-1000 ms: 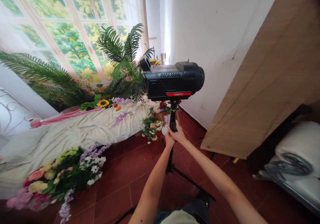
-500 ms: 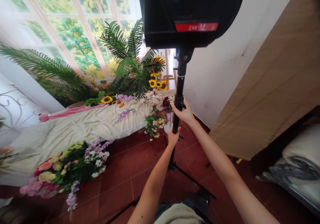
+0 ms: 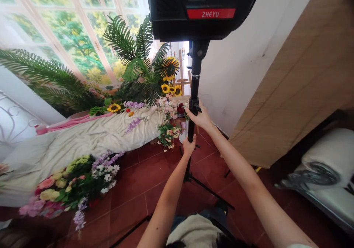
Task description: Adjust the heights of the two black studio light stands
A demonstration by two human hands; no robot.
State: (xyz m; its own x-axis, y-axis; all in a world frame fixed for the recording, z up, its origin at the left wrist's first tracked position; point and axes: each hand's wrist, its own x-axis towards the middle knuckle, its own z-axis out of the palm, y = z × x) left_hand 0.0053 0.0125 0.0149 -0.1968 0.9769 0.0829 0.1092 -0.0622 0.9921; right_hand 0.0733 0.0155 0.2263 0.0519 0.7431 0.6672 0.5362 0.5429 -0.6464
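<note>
A black light head [image 3: 204,23] with a red ZHEYU label sits on top of a black stand pole [image 3: 190,128], close in front of me. My left hand [image 3: 189,145] is wrapped round the lower part of the pole. Higher up, my right hand [image 3: 199,116] grips the pole at its black clamp knob [image 3: 195,106]; some of its fingers are hidden behind the pole. The stand's legs [image 3: 211,192] spread over the red tiled floor.
To the left, a cloth-draped bed [image 3: 110,133] carries flowers, with a large bouquet [image 3: 69,185] at its near edge. Palm leaves [image 3: 143,48] stand by the window. A wooden panel [image 3: 276,82] and an ornate padded seat [image 3: 326,159] are on the right.
The whole view has shifted slightly, so the light, the pole and both hands appear a little further up and left. Both hands keep their hold on the pole.
</note>
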